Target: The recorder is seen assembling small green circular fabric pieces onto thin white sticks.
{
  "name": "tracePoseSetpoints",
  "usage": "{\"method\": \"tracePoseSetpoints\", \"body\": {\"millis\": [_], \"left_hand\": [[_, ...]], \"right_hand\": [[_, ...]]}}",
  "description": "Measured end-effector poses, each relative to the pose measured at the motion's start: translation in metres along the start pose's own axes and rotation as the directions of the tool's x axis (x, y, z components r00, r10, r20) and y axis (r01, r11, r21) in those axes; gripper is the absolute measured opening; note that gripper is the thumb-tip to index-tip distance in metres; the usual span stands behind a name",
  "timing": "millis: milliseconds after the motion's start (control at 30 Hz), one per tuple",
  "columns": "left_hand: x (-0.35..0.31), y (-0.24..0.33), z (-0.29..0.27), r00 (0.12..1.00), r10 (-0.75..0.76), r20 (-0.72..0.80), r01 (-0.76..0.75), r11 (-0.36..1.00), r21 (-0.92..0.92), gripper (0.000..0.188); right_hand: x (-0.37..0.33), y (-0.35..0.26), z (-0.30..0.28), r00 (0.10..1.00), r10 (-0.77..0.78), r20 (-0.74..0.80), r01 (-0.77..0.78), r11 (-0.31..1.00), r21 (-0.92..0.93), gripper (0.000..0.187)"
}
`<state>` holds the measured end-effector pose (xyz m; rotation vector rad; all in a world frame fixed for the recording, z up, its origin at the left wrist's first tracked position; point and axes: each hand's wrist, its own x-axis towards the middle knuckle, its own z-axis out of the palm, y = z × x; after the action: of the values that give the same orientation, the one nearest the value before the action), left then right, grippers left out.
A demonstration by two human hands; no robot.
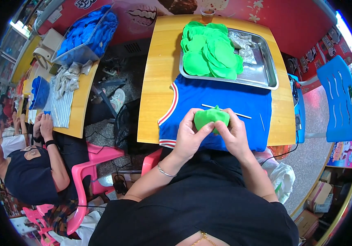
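Note:
Between my two hands, above the front part of the table, is a bright green cloth piece [209, 117], bunched and rounded. My left hand [191, 133] grips its left side and my right hand [234, 133] its right side, with both thumbs pressed close together at its lower edge. Under my hands a blue cloth garment [213, 96] with red-and-white trim is spread out. Just beyond the green piece a thin white stick [237, 114] lies across the blue cloth. A second thin light-coloured sliver [262, 122] rests farther right.
A metal tray [262, 74] holds stacked green round pieces [213, 53] and small clear packets [243, 45]. Behind it stands a cup [207, 15]. At left, a person [32, 172] works at another table beside a bin of blue cloth [87, 35]. A blue chair [340, 98] stands right.

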<state>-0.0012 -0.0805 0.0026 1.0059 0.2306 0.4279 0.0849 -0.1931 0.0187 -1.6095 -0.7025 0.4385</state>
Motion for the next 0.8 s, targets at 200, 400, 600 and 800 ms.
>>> {"method": "tracePoseSetpoints", "body": {"millis": [200,400,600,800], "left_hand": [[-0.001,-0.006,-0.003,1.0,0.015,0.011,-0.015,1.0,0.0,0.028],[-0.001,0.005,-0.005,0.961,-0.037,0.274,0.066,0.993,-0.096,0.062],[0.003,0.002,-0.005,0.879,-0.13,0.459,0.33,0.861,-0.388,0.093],[0.005,0.009,0.001,0.911,-0.162,0.378,0.366,0.739,-0.566,0.096]], "right_hand": [[0.004,-0.007,0.003,0.99,-0.102,-0.101,0.091,0.99,-0.108,0.016],[0.015,-0.008,-0.024,1.0,-0.029,0.009,0.026,0.969,0.245,0.027],[0.035,-0.007,-0.036,0.985,-0.067,0.157,0.054,0.995,0.084,0.026],[0.043,-0.017,-0.038,0.942,-0.233,0.24,0.149,0.934,0.324,0.022]]}}
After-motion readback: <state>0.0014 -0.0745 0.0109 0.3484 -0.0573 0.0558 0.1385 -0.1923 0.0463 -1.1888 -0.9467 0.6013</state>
